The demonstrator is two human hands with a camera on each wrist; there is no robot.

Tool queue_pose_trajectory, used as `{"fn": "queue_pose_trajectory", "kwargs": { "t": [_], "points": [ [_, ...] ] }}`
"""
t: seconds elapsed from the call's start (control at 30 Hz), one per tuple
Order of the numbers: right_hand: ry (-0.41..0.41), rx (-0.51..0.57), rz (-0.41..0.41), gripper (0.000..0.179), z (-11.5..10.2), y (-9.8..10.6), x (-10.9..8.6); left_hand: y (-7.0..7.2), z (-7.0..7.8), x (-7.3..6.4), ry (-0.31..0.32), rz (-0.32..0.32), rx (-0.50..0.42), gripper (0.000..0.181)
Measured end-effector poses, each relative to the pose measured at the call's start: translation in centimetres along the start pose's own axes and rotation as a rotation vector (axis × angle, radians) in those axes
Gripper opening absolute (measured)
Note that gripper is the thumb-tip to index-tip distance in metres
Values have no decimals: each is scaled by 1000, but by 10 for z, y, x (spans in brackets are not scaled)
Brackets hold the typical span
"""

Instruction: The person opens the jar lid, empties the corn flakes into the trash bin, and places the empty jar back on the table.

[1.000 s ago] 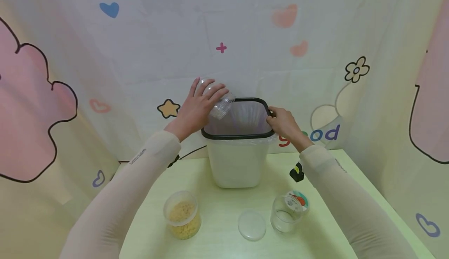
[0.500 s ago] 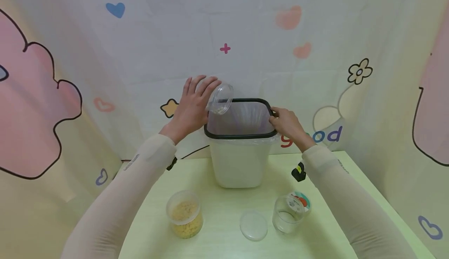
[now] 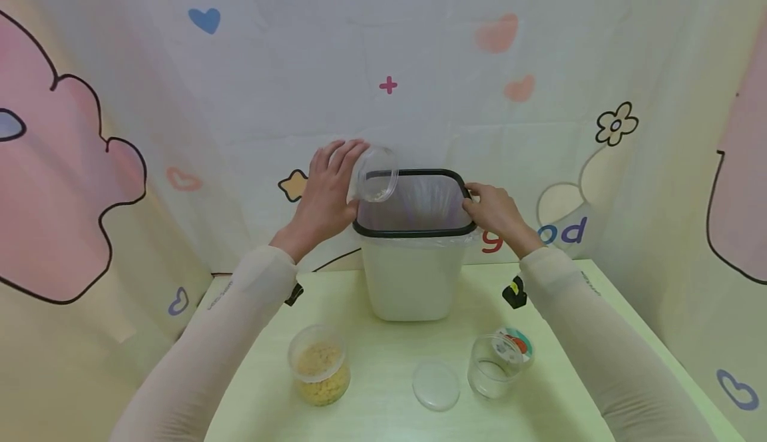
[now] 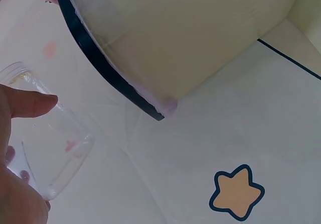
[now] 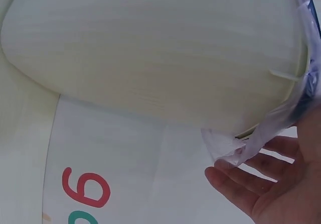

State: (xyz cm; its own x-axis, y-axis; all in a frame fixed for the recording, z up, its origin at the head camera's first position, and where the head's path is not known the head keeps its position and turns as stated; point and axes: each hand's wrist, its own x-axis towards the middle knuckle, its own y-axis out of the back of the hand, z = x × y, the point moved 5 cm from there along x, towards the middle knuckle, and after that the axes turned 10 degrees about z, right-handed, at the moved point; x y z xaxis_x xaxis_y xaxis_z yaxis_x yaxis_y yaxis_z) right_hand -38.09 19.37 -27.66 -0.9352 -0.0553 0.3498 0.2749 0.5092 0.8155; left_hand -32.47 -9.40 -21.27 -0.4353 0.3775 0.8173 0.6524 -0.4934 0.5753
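My left hand [image 3: 328, 192] grips a clear plastic jar [image 3: 377, 174] over the left side of a white trash can [image 3: 413, 275]. The jar is tipped on its side, its mouth facing the can. In the left wrist view, thumb and fingers wrap the jar [image 4: 60, 143], and a few yellowish bits cling near its rim. A black rim and a translucent bag [image 3: 428, 202] line the can. My right hand [image 3: 494, 209] holds the can's right rim; in the right wrist view its fingers [image 5: 235, 186] lie by the bag's folded edge [image 5: 261, 138].
On the pale green table [image 3: 383, 389] stand a tub of yellow crumbly pieces [image 3: 323, 379] at left, a translucent lid [image 3: 436, 386], and a clear open jar [image 3: 488, 379] at right. Behind that jar lies a round printed lid [image 3: 521, 342]. A patterned curtain [image 3: 269, 82] hangs behind the can.
The left hand has turned the jar so its mouth faces more toward me and the can, and lowered it slightly in the last half second. The right hand stays at the rim.
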Motion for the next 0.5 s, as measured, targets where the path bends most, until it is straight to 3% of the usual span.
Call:
{"fn": "queue_pose_trajectory", "kwargs": {
  "t": [0.5],
  "points": [
    [36,-21,-14,57,-8,7,-8,9,6,-17,126,63,-139,88]
  ]
}}
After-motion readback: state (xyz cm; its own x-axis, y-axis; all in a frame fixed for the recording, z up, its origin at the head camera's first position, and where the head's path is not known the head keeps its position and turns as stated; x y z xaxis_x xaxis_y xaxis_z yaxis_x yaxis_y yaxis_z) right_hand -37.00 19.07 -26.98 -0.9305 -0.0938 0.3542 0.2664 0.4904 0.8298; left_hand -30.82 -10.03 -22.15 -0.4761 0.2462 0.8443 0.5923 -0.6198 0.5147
